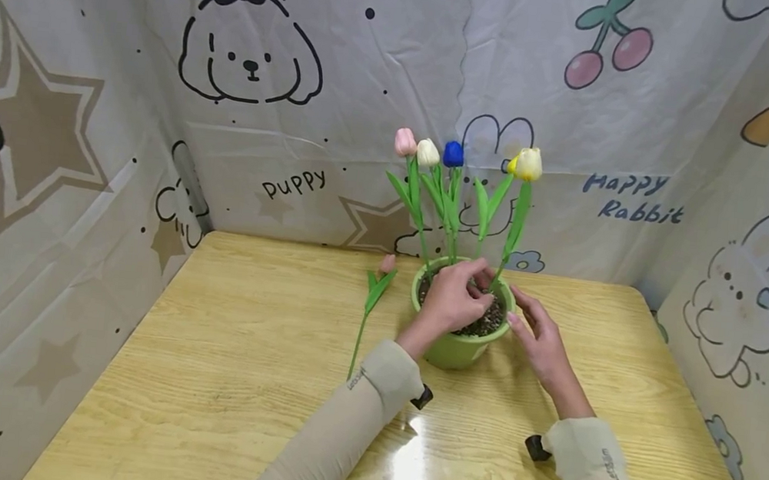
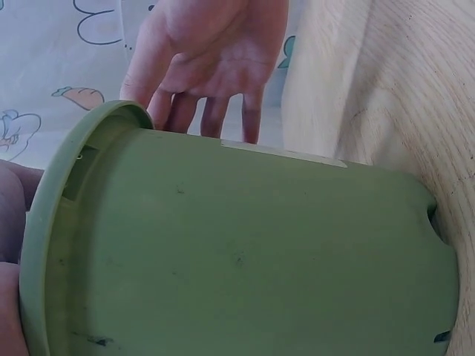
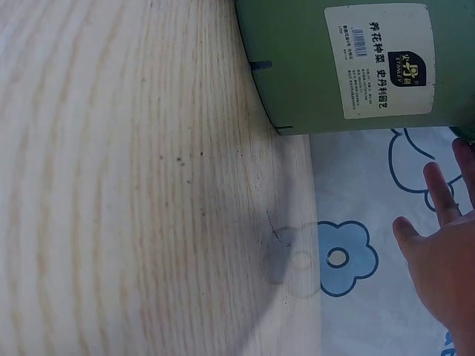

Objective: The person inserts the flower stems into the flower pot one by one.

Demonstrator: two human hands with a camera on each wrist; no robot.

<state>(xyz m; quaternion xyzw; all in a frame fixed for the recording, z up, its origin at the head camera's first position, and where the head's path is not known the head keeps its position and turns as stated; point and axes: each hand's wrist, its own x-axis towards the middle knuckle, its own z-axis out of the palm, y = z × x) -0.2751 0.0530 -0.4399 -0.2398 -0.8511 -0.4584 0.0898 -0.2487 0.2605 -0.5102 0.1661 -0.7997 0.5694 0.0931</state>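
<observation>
A green flowerpot (image 1: 457,351) full of dark, grainy soil (image 1: 488,323) stands near the table's back edge. Several artificial tulips rise from it: a pink tulip (image 1: 404,143), a white tulip (image 1: 427,153), a blue tulip (image 1: 454,154) and, at the right, a pale yellow-white tulip (image 1: 529,164) overlapping a yellow one. Over the soil, my left hand (image 1: 452,297) reaches in with bent fingers near the right-hand stems; whether it pinches a stem is hidden. My right hand (image 1: 543,344) is at the pot's right side, fingers spread and loosely extended by the rim.
A loose pink tulip (image 1: 375,293) lies on the wooden table (image 1: 242,350), left of the pot. Printed cloth (image 1: 388,55) hangs behind and at both sides. In the right wrist view, the pot carries a white label (image 3: 382,63).
</observation>
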